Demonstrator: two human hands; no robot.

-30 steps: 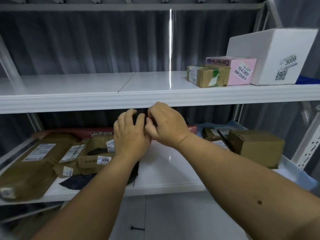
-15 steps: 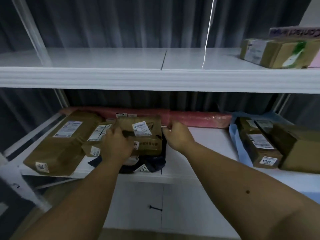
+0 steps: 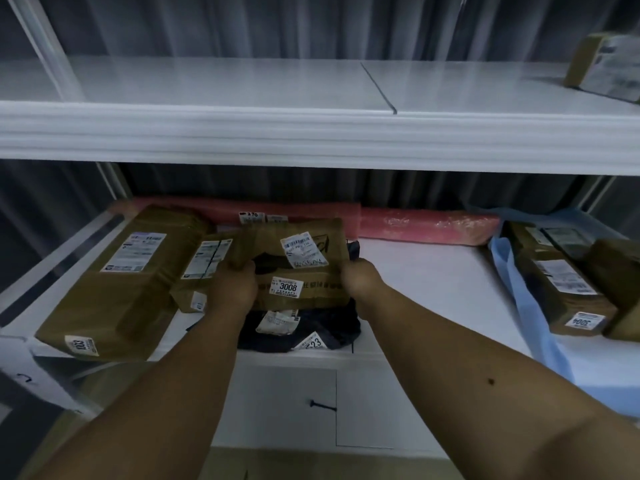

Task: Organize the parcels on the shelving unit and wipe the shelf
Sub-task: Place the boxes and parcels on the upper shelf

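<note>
A brown cardboard parcel labelled 3008 (image 3: 304, 261) is held between both hands over the lower white shelf (image 3: 433, 278). My left hand (image 3: 232, 292) grips its left edge and my right hand (image 3: 360, 282) grips its right edge. Under it lies a dark plastic mailer (image 3: 311, 332) with white labels, at the shelf's front. To the left lie a large flat brown parcel (image 3: 117, 282) and a smaller brown parcel (image 3: 204, 261). A long pink wrapped roll (image 3: 426, 225) runs along the back.
Brown boxes (image 3: 561, 289) sit on a light blue bag (image 3: 526, 306) at the right of the lower shelf. The upper white shelf (image 3: 242, 129) juts out above, with one brown box (image 3: 606, 67) at its far right. A grey curtain hangs behind.
My hands dropped from the upper shelf's edge to the lower shelf and took hold of the 3008 parcel, which now sits lifted and nearer. The view swung left and down.
</note>
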